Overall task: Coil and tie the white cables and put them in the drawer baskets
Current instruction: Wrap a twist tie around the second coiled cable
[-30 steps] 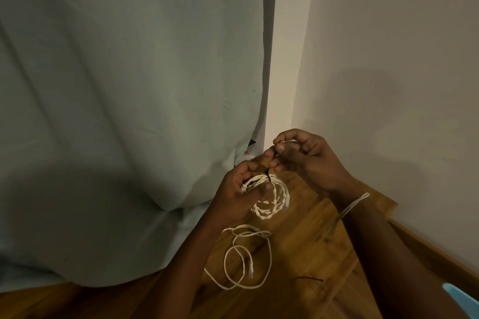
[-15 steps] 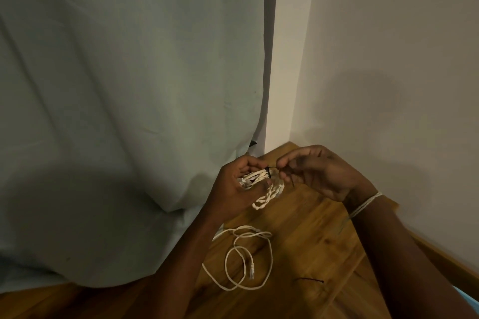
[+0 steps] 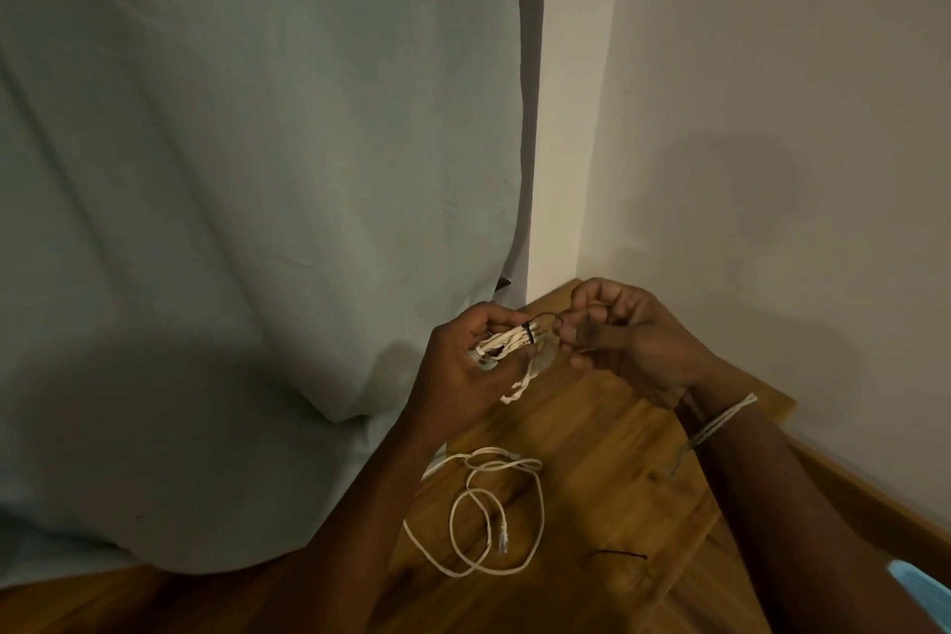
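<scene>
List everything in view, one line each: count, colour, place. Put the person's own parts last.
coiled cable: one, white, held above the floor, bound by a tie
black tie: one, round the coil, its tail running toward the right hand
loose cable: one, white, looped on the floor below the hands
spare tie: one, black, on the floor right of the loose cable
curtain: one, pale green, left
wall: off-white, right
floor: brown wood
light blue object: one, bottom right corner, unidentifiable
wrist string: white, right wrist
left hand: grips the coil
right hand: pinches the tie's tail
</scene>
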`<state>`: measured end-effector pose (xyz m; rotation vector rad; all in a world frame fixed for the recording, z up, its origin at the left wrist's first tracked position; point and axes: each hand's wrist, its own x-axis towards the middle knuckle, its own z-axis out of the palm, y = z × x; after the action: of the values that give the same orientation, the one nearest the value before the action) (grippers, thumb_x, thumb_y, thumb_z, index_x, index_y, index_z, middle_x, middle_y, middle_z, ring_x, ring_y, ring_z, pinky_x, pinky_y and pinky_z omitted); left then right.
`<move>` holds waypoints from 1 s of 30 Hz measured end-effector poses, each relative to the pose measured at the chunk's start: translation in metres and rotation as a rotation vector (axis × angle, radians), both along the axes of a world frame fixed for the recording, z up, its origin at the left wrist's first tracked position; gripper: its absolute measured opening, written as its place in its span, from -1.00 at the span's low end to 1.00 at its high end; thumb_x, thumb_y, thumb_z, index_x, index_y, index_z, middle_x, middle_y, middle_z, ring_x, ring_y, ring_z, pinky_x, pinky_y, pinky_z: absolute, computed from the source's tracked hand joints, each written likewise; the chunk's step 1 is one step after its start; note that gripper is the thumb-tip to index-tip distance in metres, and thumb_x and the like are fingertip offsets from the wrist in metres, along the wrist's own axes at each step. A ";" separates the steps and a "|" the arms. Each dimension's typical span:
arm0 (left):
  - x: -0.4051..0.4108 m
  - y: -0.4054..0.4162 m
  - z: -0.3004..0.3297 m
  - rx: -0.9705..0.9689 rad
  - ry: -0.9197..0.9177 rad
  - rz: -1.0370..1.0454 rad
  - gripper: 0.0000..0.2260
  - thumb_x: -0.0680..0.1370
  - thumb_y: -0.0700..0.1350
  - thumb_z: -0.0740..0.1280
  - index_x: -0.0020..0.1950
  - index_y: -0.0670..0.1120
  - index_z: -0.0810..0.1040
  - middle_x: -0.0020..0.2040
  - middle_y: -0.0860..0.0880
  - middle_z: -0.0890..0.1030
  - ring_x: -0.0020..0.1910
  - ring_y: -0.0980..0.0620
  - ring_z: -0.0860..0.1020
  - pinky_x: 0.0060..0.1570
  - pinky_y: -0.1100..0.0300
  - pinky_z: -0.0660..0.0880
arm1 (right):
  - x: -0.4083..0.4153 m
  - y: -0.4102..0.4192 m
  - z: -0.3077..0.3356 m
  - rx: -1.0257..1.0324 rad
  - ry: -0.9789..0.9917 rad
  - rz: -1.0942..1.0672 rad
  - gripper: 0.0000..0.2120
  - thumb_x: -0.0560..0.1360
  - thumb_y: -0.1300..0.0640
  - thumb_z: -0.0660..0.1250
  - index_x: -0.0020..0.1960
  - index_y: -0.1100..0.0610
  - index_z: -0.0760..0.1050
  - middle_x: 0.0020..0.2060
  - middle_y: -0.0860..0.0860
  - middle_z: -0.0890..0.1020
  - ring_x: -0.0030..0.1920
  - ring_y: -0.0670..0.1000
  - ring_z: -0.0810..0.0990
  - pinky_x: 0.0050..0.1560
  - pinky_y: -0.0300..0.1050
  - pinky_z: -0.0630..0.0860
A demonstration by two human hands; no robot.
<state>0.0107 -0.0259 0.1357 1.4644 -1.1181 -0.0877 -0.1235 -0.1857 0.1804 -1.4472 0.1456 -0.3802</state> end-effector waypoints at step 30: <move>-0.003 0.002 0.005 -0.049 0.096 0.012 -0.70 0.41 -0.18 0.54 0.11 -0.04 0.61 0.00 0.10 0.68 -0.01 0.13 0.67 -0.06 0.26 0.61 | 0.015 0.035 -0.015 -0.424 -0.150 -0.464 -0.84 0.44 0.28 0.49 -0.04 0.08 0.64 -0.20 -0.11 0.74 -0.14 -0.12 0.73 -0.16 -0.30 0.63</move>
<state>0.0072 -0.0238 0.1406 1.4093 -1.0269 -0.1199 -0.1082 -0.1509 0.1654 -1.7921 0.2939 -0.9404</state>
